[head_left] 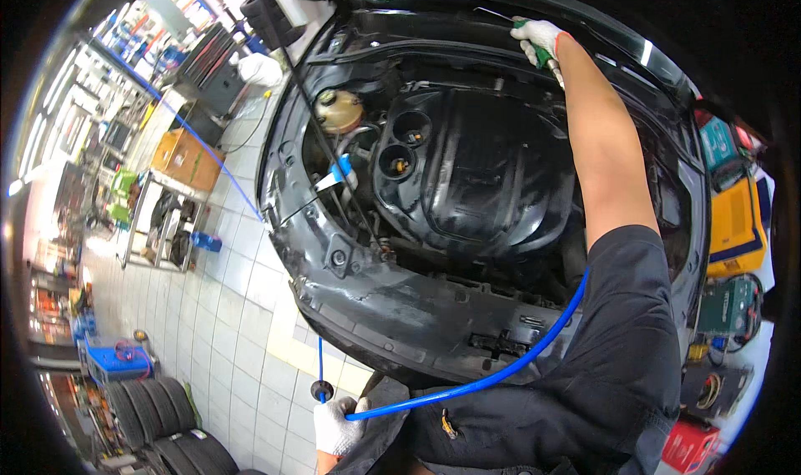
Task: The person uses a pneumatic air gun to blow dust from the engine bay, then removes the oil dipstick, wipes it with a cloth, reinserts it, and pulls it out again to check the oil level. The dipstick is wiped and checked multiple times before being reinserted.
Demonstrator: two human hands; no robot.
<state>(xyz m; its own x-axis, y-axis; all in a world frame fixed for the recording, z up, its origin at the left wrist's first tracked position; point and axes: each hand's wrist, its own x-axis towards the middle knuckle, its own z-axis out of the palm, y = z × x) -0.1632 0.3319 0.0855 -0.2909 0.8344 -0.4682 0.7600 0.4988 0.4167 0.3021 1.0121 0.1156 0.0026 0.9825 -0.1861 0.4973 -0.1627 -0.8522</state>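
Stretched over the far side of an engine bay, my right hand (541,37), in a white glove, is closed around a green air blow gun (545,58). Its thin metal nozzle (494,12) points left along the base of the windscreen area. Low in the view, my gloved left hand (336,429) grips a blue air hose (467,389) beside a round black fitting (322,389). From that hand the hose curves up past the front of the car to my right arm. Between the hands lies the black engine cover (492,174), shiny in patches.
A thin prop rod (299,87) crosses the bay's left side, near the coolant tank (338,111) and a blue cap (341,168). Tyres (152,411), a cardboard box (188,159) and a trolley (160,224) stand left on tiled floor. A yellow case (736,229) is at right.
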